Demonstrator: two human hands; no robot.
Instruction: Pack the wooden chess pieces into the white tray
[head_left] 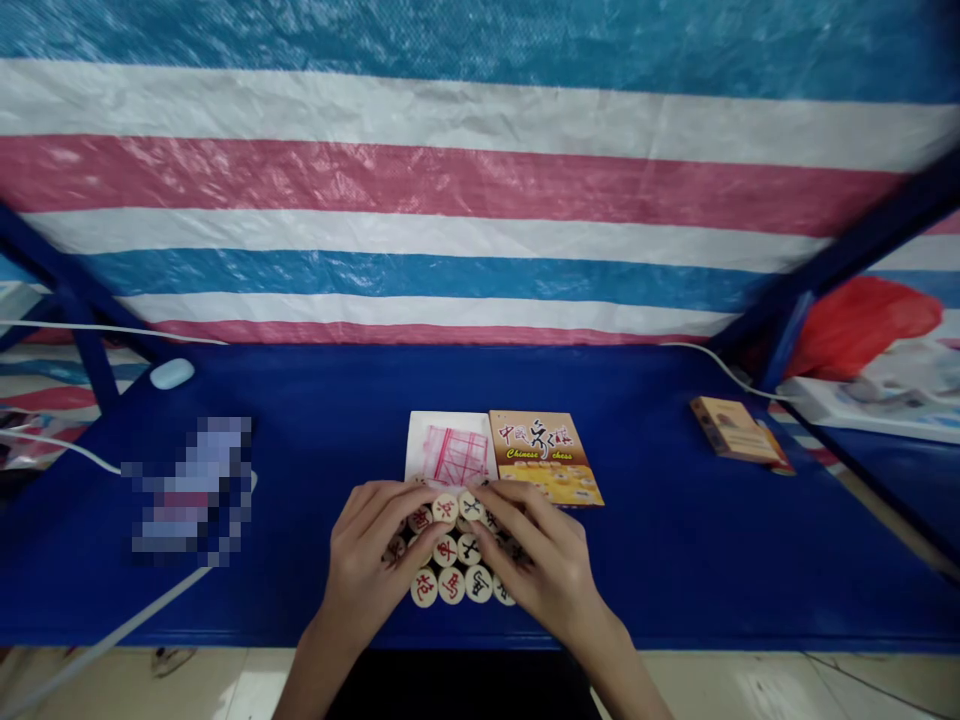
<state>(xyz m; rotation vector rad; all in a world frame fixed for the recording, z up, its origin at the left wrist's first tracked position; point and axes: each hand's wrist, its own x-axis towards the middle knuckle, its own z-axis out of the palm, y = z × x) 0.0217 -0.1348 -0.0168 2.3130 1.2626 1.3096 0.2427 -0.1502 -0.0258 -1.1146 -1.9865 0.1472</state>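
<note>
Bare forearms reach in from the near edge of the blue table [300, 410], and both hands meet over the chess pieces. Left hand [364, 550] is half closed, its thumb and fingertips drawn in around a red-marked piece [445, 509]; right hand [551, 565] curls likewise beside a black-marked piece [471, 505]. Both appear to touch the upper row, but whether they pinch it firmly or merely steady it cannot be told.

The pieces sit in close rows just in front of a white tray [415, 440], which holds a folded red-lined sheet [455, 455]; a printed lid [551, 435] lies against the tray's right side. The hands hide the outer pieces, and how deep the rows go is unclear.

The discs look like hard wood or plastic: light singly, rigid, unlikely to break, yet smooth-faced and apt to slide or roll if the group is squeezed unevenly. A single piece is best taken by opposite points of its rim, between thumb and forefinger; several together call for level pressure from both outer sides, with the fingers supporting the rear. The sheet looks thin and easily creased, better lifted by an edge.
</note>
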